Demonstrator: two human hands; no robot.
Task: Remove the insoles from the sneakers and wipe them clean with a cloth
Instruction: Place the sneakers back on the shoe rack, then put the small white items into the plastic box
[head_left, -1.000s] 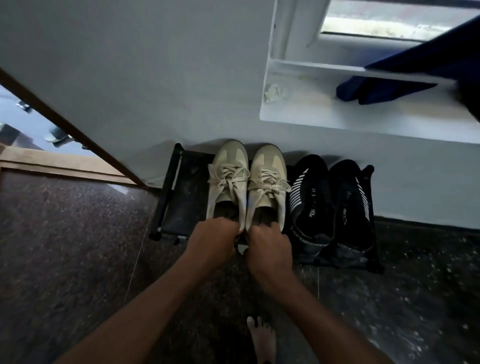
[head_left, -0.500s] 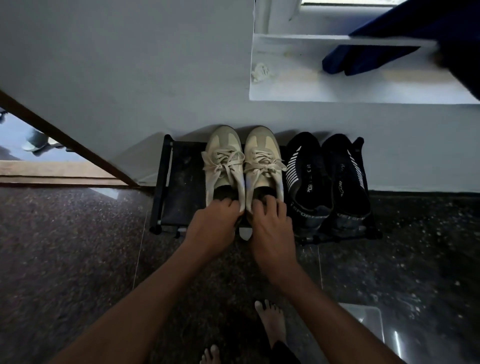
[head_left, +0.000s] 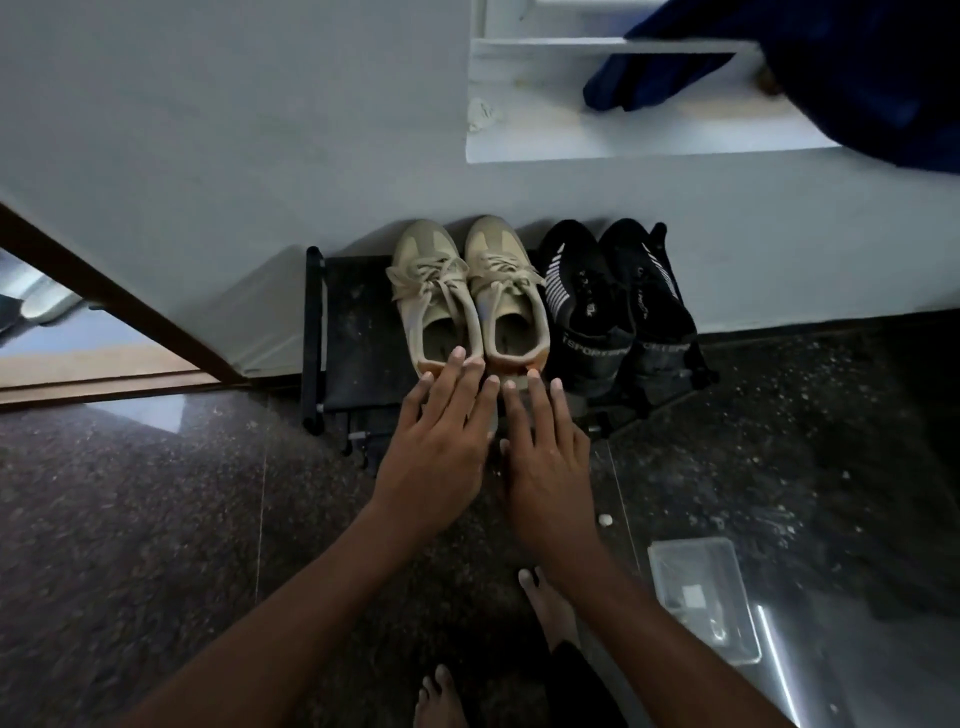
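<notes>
Two beige laced sneakers stand side by side on a low black shoe rack (head_left: 358, 332) against the wall, toes to the wall: the left sneaker (head_left: 434, 296) and the right sneaker (head_left: 511, 296). Their openings show pale insoles inside. My left hand (head_left: 441, 441) lies flat with straight fingers, its fingertips at the left sneaker's heel. Beside it, my right hand (head_left: 545, 452) is also flat, fingertips just below the right sneaker's heel. Neither hand holds anything. No cloth is in my hands.
A pair of black sports shoes (head_left: 613, 312) fills the rack's right half. Dark blue fabric (head_left: 779, 78) lies on a white ledge (head_left: 571, 140) above. My bare feet (head_left: 545, 608) stand on the dark speckled floor. A doorway opens at the left.
Both hands have let go of the sneakers' heels, drawn back and opened flat. The view has tilted down, so the sneakers' openings now show.
</notes>
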